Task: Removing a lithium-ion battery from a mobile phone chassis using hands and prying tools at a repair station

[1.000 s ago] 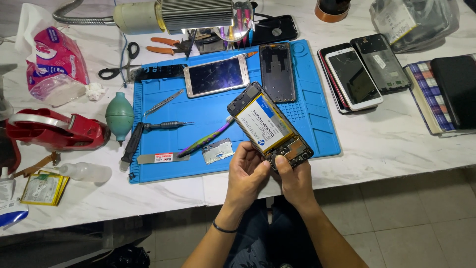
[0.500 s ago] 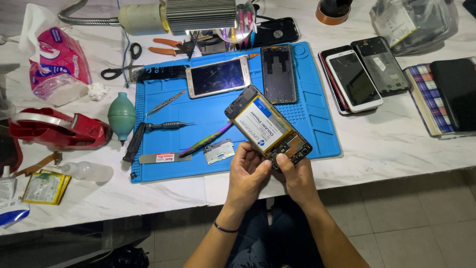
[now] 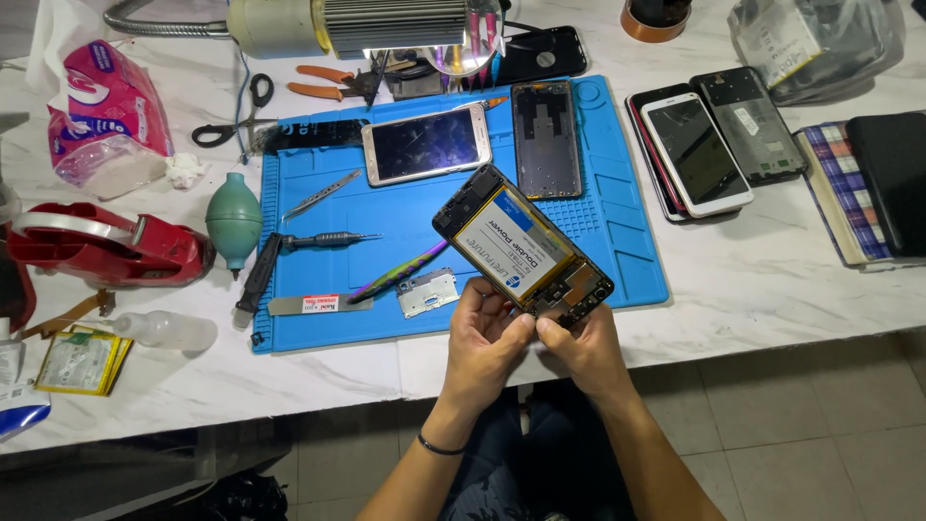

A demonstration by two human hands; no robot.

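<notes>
- blue repair mat (image 3: 627, 251) on white marble table (image 3: 772, 280)
- white-framed phone (image 3: 426, 145), cracked screen, on mat
- bare phone frame (image 3: 547, 140) beside it
- screwdriver (image 3: 323, 238), tweezers (image 3: 320, 194) on mat
- green air blower (image 3: 234, 221) left of mat
- red tape dispenser (image 3: 96, 246)
- black scissors (image 3: 231, 121)

Your left hand (image 3: 485, 340): grips the near end of the opened phone (image 3: 522, 247) from the left, thumb on its edge.
Your right hand (image 3: 585, 349): pinches the same end from the right, fingertips touching the left hand's.
Phone: back off, battery showing, tilted, far end over the blue mat (image 3: 617, 241).
On the mat: a screen-up phone (image 3: 425, 145), a bare frame (image 3: 547, 140), a screwdriver (image 3: 333, 238), tweezers (image 3: 321, 194), a small metal plate (image 3: 428, 291).
Surface (image 3: 772, 270): white marble; stacked phones (image 3: 696, 152) right of the mat, a green blower (image 3: 233, 218) and red tape dispenser (image 3: 106, 246) left.
</notes>
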